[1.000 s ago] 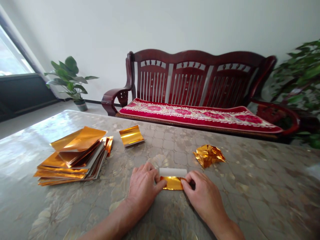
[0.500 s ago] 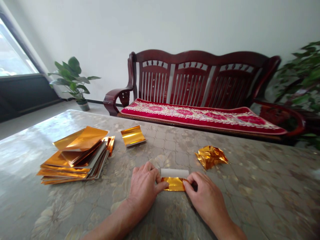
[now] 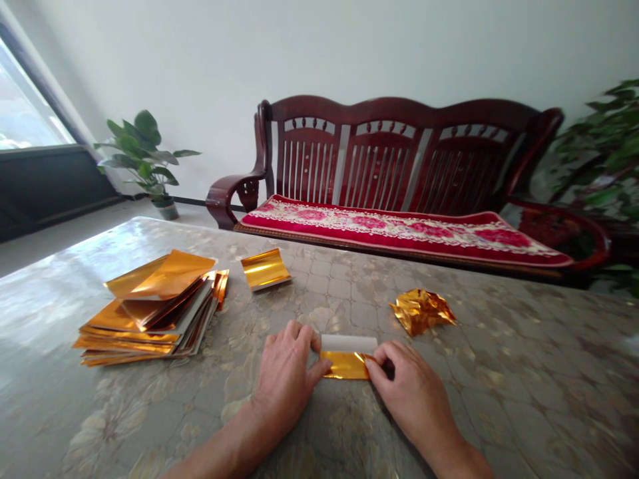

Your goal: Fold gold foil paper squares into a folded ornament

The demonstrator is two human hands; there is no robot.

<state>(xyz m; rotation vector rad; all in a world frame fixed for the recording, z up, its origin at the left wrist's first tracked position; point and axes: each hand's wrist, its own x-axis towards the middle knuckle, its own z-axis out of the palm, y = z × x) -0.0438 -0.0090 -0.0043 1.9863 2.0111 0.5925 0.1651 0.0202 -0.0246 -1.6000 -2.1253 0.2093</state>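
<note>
A sheet of gold foil paper lies on the table between my hands, its near part folded over with the shiny side up. The white backing shows as a strip along the far edge. My left hand pinches the left end of the fold, thumb on top of the foil. At the right end, the thumb and curled fingers of my right hand close on the corner. The fingertips beneath and behind the paper are partly hidden.
To the left stands an uneven stack of gold foil sheets. One curled foil sheet lies beyond my left hand, and a crumpled gold foil piece beyond my right. A wooden bench runs behind the patterned tabletop.
My left thumb has drawn slightly left along the fold, uncovering a little more foil. My right hand keeps its hold almost unmoved.
</note>
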